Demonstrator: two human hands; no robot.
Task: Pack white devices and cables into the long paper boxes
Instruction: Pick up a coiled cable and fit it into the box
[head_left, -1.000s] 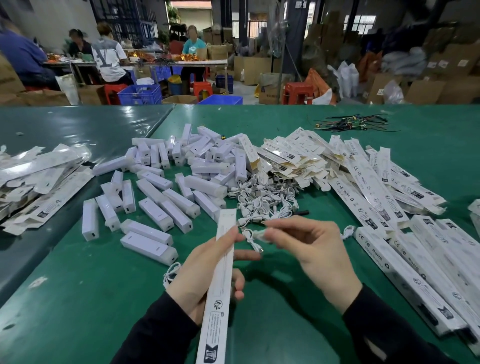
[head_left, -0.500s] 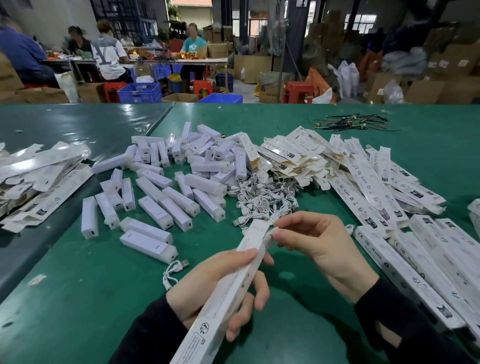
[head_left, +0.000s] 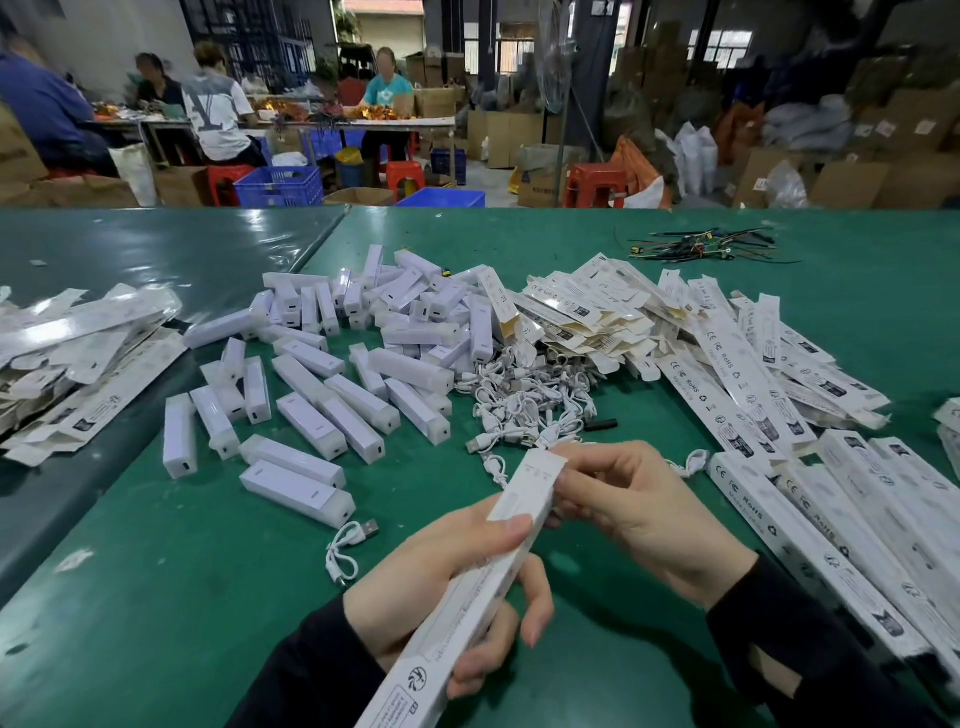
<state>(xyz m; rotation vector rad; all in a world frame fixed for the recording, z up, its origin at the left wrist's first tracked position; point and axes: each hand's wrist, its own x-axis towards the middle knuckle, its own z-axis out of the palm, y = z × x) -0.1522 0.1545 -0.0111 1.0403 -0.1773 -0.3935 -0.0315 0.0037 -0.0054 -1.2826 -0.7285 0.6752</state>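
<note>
My left hand (head_left: 457, 587) grips a long white paper box (head_left: 498, 561) that slants up to the right over the green table (head_left: 156, 597). At the box's far end my right hand (head_left: 639, 509) pinches the flap. Several white devices (head_left: 332, 410) lie scattered to the left and behind. A tangle of short white cables (head_left: 524, 400) sits just beyond the box, and one loose cable (head_left: 348, 545) lies left of my left hand. Whether anything is inside the box is hidden.
Long paper boxes (head_left: 810, 525) lie stacked at the right, flat folded boxes (head_left: 582, 317) in a heap behind, and more flat boxes (head_left: 78, 358) at the left. Coloured wires (head_left: 696, 244) lie at the far right. People sit at a distant table (head_left: 291, 122).
The box has swung from pointing straight away to slanting right. My right hand, which held a cable by the box's open end, now pinches the box's end; the cable is no longer visible.
</note>
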